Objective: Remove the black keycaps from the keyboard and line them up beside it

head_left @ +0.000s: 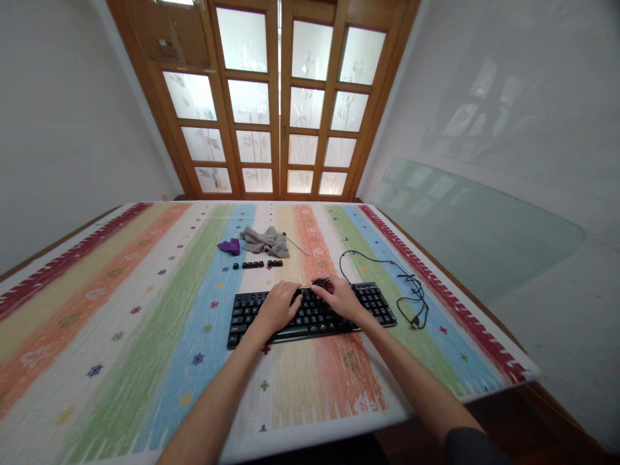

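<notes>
A black keyboard (310, 320) lies on the striped tablecloth in front of me, turned slightly. Over its back left-middle part rests my left hand (281, 302), fingers bent and thumb against the keys. My right hand (338, 296) is at the back edge, right of centre, with thumb and fingers pinched together by a small dark piece (320, 282). Between the two hands runs a thin pale stick-like thing (306, 286); which hand grips it I cannot tell. Behind the keyboard, several loose black keycaps (252, 265) stand in a row.
A grey cloth (265, 242) and a purple cloth (229, 247) lie crumpled farther back, beside a thin rod (297, 245). To the right, the black cable (414, 289) is coiled with its plug. Beyond the tablecloth (159, 310) are wooden glazed doors (279, 129) and white walls.
</notes>
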Tool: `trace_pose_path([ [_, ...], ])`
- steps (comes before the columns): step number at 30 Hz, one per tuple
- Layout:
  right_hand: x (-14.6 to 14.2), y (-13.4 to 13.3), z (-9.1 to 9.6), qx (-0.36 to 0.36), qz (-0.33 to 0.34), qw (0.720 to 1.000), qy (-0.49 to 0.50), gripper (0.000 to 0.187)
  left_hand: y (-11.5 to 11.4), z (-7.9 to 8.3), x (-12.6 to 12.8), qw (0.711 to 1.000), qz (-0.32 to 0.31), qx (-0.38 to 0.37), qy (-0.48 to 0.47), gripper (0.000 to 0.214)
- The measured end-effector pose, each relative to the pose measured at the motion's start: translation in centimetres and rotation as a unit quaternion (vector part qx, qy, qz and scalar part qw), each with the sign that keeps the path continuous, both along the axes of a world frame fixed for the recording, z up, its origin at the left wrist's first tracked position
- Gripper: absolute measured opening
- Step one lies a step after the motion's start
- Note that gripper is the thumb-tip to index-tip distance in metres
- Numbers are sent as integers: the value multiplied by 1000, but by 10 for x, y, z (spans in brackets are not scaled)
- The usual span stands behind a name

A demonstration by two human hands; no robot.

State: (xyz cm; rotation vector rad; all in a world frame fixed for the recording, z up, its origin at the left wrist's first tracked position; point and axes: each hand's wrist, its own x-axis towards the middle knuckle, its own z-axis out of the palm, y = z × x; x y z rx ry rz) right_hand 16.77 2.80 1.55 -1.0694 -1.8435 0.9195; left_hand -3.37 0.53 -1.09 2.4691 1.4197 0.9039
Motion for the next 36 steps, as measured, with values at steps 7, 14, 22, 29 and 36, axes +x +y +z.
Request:
trace_pose_path([
  [7,-7,8,-3,-54,24,998,29,27,0,-1,0,1000,-2,3,-4,21],
  [14,-20,11,2,48,56,995,-65,17,0,0,0,1000,-18,2,-8,20],
  [22,-32,22,23,93,68,975,-188,7,1,-1,0,1000,-2,4,16,15],
  [29,-32,45,22,34,45,979,-194,8,0,1,0,1000,-7,-1,6,20],
  [36,-35,58,13,-16,-1,985,-171,16,-1,3,1,1000,-5,-4,-1,20],
])
